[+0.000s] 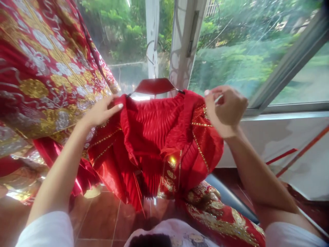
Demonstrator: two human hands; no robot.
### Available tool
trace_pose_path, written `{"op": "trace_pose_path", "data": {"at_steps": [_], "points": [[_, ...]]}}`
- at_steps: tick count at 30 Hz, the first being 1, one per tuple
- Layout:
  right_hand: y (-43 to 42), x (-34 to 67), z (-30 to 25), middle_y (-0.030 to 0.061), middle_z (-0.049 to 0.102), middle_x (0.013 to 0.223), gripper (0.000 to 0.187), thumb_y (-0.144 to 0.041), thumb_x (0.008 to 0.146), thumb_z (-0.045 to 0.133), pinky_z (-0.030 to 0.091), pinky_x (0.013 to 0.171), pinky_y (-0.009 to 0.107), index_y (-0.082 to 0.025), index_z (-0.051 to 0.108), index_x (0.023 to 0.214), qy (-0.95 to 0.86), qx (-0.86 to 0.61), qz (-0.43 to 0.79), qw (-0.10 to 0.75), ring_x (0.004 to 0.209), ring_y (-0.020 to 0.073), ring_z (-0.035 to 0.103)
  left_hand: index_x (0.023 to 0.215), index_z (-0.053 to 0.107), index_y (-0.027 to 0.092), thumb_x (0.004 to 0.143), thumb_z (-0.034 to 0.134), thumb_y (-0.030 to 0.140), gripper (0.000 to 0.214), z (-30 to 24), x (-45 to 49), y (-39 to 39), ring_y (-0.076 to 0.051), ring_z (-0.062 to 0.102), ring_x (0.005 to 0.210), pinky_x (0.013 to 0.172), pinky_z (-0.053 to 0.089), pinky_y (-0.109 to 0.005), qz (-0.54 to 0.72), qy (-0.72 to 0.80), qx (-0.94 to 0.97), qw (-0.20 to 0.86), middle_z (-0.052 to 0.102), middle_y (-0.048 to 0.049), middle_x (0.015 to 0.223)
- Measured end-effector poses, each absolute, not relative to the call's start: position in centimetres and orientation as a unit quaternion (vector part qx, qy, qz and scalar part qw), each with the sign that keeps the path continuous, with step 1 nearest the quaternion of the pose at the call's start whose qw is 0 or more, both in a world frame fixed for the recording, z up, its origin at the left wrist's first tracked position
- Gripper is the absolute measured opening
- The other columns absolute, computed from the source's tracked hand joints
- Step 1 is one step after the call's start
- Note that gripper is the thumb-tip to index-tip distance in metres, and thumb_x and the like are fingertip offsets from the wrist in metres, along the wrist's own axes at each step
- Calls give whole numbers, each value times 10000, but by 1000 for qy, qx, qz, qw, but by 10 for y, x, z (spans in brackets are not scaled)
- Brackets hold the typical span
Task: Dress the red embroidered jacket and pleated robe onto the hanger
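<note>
A red pleated skirt [154, 137] with gold trim hangs from a red hanger [155, 85] whose metal hook [150, 55] points up in front of the window. My left hand [101, 111] grips the waistband at its left end, beside the hanger's left clip. My right hand [226, 108] pinches the waistband at its right end, fingers curled closed. The skirt droops between both hands, its hem above the floor.
A red garment embroidered in gold and silver [43, 68] hangs at the left. More embroidered red cloth [218, 212] lies at the lower right. A window frame [185, 41] and sill [282, 115] stand behind. Red-brown floor tiles [102, 219] lie below.
</note>
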State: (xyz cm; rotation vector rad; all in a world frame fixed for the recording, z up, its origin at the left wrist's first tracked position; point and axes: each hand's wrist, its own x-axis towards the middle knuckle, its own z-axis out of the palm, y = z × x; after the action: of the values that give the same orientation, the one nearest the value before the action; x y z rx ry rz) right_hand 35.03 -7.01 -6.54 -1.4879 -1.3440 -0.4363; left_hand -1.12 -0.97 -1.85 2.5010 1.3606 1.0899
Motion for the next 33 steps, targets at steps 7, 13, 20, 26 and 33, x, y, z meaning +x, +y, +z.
{"op": "trace_pose_path", "data": {"at_steps": [7,13,20,26,33], "points": [[-85,308,-96,203,640,923,303,-402,874,418,444,712,396,-150,578,930,-600,-710,-113,350,849,326,625,1195,605,167,891,509,377,382,8,127,-19,-299,459,1258,1086,300,-461,288,305,874,-244,563,-123,1300],[-86,367,-62,58,535,597,171,-383,693,484,418,550,307,-218,461,652,-571,-608,219,507,586,199,535,1000,719,78,960,380,356,440,21,193,10,-304,638,995,871,435,-425,201,367,865,-278,705,-181,978],[-75,409,-1,55,568,585,251,-347,591,733,392,550,266,-163,573,655,-626,-700,99,329,608,167,515,993,746,86,939,458,347,393,23,197,4,-313,641,1023,825,439,-360,204,403,857,-249,714,-209,994],[-41,425,20,159,647,923,330,-125,711,584,431,719,352,-140,645,1034,-553,-777,-205,220,828,242,592,1023,731,65,965,382,381,474,30,196,-3,-316,652,974,798,454,-370,163,407,856,-276,709,-213,996],[-26,432,31,141,661,838,220,-30,641,590,435,728,337,-91,675,834,-596,-777,-159,121,856,261,632,1018,729,55,966,355,356,484,34,194,-8,-326,659,958,752,468,-366,130,407,855,-294,709,-218,976]]}}
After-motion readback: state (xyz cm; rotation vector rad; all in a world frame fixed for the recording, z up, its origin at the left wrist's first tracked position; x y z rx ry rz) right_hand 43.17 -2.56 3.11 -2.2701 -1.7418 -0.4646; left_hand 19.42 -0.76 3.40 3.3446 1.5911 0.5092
